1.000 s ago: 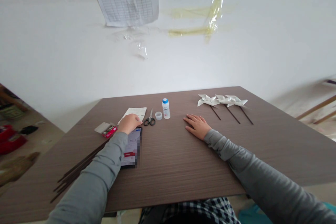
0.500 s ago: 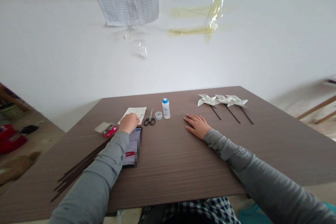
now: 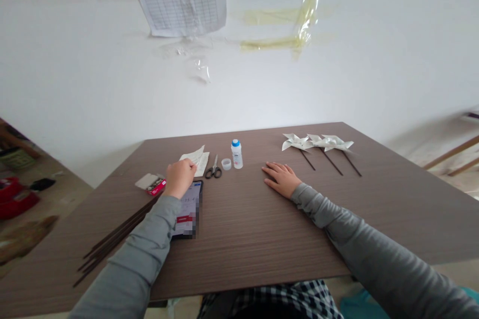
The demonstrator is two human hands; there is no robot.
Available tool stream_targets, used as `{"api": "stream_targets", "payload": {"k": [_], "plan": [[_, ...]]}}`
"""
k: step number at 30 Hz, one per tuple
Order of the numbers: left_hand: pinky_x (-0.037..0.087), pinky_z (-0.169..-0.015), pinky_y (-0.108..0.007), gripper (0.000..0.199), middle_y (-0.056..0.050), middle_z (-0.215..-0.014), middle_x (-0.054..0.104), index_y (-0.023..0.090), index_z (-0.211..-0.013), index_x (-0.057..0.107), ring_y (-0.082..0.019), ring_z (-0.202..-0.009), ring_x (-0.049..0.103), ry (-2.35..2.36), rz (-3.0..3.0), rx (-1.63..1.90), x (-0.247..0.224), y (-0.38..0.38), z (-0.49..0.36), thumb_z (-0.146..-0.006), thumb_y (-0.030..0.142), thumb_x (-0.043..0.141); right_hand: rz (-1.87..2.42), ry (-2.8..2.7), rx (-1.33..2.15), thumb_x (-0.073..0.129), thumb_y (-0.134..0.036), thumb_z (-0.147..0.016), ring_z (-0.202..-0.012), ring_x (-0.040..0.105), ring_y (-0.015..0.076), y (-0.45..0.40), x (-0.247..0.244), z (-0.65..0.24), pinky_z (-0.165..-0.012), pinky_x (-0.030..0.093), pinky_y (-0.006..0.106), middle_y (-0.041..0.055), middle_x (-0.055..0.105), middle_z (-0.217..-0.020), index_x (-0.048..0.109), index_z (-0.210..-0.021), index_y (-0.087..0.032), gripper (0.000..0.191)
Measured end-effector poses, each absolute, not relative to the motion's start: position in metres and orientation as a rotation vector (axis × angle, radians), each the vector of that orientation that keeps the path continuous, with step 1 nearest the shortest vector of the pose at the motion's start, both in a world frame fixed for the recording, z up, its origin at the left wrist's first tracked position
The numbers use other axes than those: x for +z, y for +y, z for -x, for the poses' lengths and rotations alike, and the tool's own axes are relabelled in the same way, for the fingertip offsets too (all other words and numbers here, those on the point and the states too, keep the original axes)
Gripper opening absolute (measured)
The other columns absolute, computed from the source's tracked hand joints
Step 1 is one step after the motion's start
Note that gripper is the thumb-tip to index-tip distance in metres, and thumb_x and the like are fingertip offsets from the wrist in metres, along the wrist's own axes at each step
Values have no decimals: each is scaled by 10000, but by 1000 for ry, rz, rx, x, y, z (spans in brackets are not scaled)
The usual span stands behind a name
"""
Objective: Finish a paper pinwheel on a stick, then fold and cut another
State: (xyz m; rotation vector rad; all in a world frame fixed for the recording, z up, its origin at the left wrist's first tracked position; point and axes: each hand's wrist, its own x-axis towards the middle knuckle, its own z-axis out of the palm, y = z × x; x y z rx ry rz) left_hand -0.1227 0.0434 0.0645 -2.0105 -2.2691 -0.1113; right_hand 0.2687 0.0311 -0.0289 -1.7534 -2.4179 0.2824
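My left hand (image 3: 180, 178) is closed in a pinch on a sheet of paper (image 3: 195, 153), whose far corner tilts up. More paper (image 3: 202, 165) lies flat beneath it. Under my left wrist a phone (image 3: 190, 209) rests on the table. Just right of the paper are black-handled scissors (image 3: 213, 171), a small clear cup or cap (image 3: 226, 164) and a white bottle with a blue cap (image 3: 237, 154). My right hand (image 3: 283, 179) lies flat on the tabletop, fingers spread, holding nothing.
Three paper pinwheels (image 3: 325, 143) on dark sticks lie at the back right. Left of my hand are an opened red-and-white box (image 3: 155, 186) and several dark sticks (image 3: 116, 237). The brown table (image 3: 239, 239) meets a white wall (image 3: 179, 104).
My left hand has drawn slightly back and to the left, raising the sheet's edge off the paper below. My right hand has stayed put.
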Motion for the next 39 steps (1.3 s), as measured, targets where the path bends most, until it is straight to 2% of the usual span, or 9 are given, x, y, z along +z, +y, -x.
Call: {"api": "stream_targets", "payload": {"k": [3,8,13,20,24,30,35,39], "plan": [[665,-1208,-456,464,-204,-1473,988,198,-1381,1010,-412,-1461,921,-2256,2020,-106,62,42,122,-1265,305,573,1749,-2417,275,631,-507,-1318,-1949,487,437,31,-29,-269,-1599,375,736,139,526,-2095,646,-1971,-354,671],[701,-1096,-409,411,-205,-1402,1002,198,-1365,995,-390,-1396,948,-2274,2006,-66,56,47,122,-1246,278,610,1752,-2417,283,629,-499,-1317,-1956,480,427,30,-27,-268,-1602,377,726,139,519,-2098,644,-1971,-342,672],[716,-1068,-428,410,-197,-1344,1010,212,-1414,970,-399,-1347,960,-2268,2001,-22,55,50,123,-1223,258,611,1746,-2427,287,614,-502,-1318,-1959,471,430,30,-28,-268,-1600,367,743,148,509,-2103,636,-1976,-334,679],[679,-1105,-351,561,-101,-1542,985,327,-1683,879,-324,-1487,909,-2186,2096,44,55,49,120,-1190,224,633,1743,-2428,282,606,-474,-1317,-1959,470,426,29,-27,-266,-1605,353,741,154,510,-2101,635,-1977,-322,678],[651,-1112,-353,668,-105,-1605,956,382,-1795,824,-325,-1478,901,-2125,2151,99,56,50,117,-1192,212,591,1766,-2423,294,611,-478,-1318,-1967,458,421,28,-25,-266,-1609,354,724,142,501,-2108,630,-1980,-338,678],[645,-1092,-413,662,-140,-1554,952,403,-1681,920,-375,-1364,917,-2084,2170,152,58,53,110,-1149,222,570,1764,-2416,292,615,-500,-1315,-1959,467,427,28,-25,-266,-1606,356,729,138,512,-2104,641,-1972,-348,675],[634,-1122,-437,641,-159,-1598,941,370,-1680,920,-380,-1418,901,-2065,2175,133,59,54,108,-1166,237,562,1748,-2419,277,610,-461,-1301,-1953,481,432,29,-27,-267,-1599,370,742,136,518,-2099,652,-1965,-344,675],[629,-1107,-418,627,-158,-1551,965,343,-1679,912,-371,-1425,903,-2064,2167,92,61,55,110,-1138,233,615,1748,-2422,278,611,-483,-1305,-1949,485,438,29,-27,-267,-1592,375,757,136,522,-2097,652,-1965,-356,673]]}}
